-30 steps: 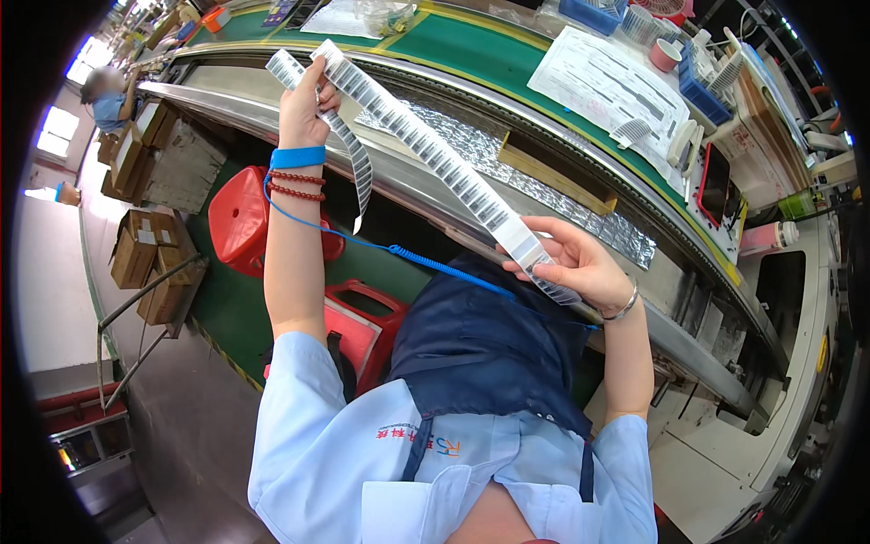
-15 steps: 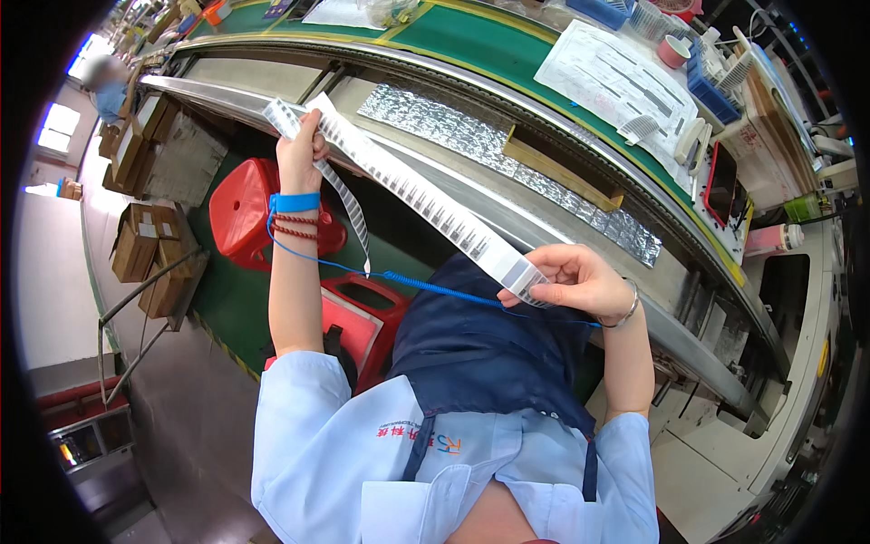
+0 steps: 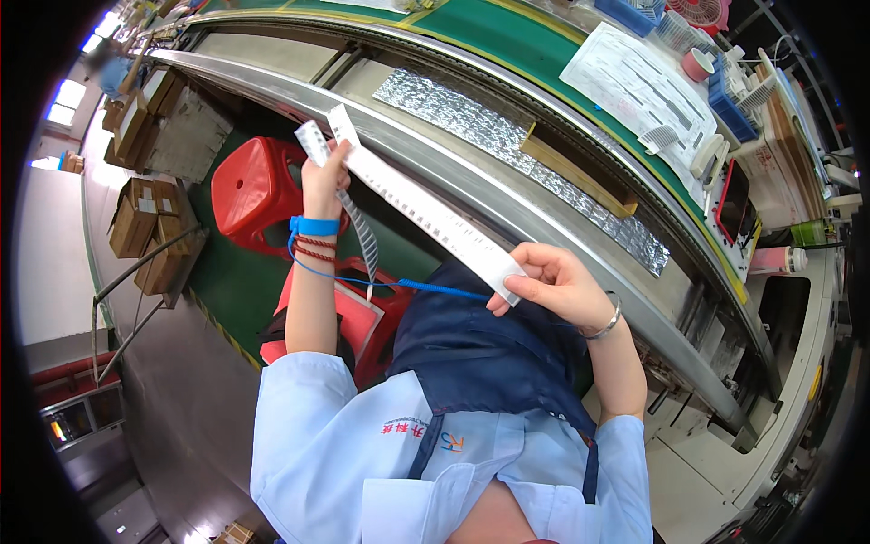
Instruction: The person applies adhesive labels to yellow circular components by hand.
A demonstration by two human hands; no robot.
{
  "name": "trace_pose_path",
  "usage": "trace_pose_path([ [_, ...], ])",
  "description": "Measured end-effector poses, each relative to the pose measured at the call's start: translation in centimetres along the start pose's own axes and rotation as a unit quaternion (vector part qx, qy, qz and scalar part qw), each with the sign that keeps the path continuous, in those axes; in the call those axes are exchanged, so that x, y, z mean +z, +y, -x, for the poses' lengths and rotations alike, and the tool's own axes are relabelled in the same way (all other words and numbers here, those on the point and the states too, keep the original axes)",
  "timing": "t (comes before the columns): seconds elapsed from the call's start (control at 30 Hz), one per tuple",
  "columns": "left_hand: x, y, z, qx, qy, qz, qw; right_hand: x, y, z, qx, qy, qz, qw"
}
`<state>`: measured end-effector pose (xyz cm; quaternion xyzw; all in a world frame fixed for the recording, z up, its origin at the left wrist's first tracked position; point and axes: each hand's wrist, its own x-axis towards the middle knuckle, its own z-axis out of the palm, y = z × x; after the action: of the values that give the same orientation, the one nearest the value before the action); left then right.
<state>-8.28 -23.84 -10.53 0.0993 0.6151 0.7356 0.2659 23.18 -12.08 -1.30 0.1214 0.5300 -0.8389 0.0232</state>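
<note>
A long white strip of printed labels [image 3: 424, 214] stretches slantwise between my two hands, above the near rail of the conveyor. My left hand [image 3: 324, 178] is closed on its far left end, where more of the strip folds over the fingers and a loose tail hangs down beside the wrist. At the near right end my right hand [image 3: 555, 283] pinches the strip between thumb and fingers. A blue wrist strap [image 3: 315, 226] with a coiled blue cord [image 3: 439, 288] is on my left wrist; the cord runs across my dark apron [image 3: 489, 344].
The conveyor's metal rail [image 3: 507, 195] passes in front of me. Beyond it lie a silvery bubble sheet [image 3: 453, 113] and a printed paper sheet [image 3: 634, 91]. Red plastic stools [image 3: 254, 186] stand below on the left, with cardboard boxes [image 3: 145, 222] further left.
Both hands have shifted slightly, the left one to the right and down, the right one a little left. The strip has tilted, so its print shows fainter. Both hands keep their hold.
</note>
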Motion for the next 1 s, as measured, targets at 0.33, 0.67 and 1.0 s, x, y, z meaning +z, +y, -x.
trace_pose_path([
  [0.33,8.4,4.7,15.9,0.44,-0.233,-0.225,0.838,1.4,-0.2,0.6,-0.226,0.164,0.172,0.945],
  [0.67,11.7,3.4,17.2,0.344,-0.332,-0.123,0.87,2.1,-0.5,3.2,-0.247,0.255,0.341,0.871],
  [1.0,13.0,3.7,18.3,0.274,-0.37,-0.075,0.885,1.6,-1.5,4.5,-0.266,0.25,0.409,0.837],
])
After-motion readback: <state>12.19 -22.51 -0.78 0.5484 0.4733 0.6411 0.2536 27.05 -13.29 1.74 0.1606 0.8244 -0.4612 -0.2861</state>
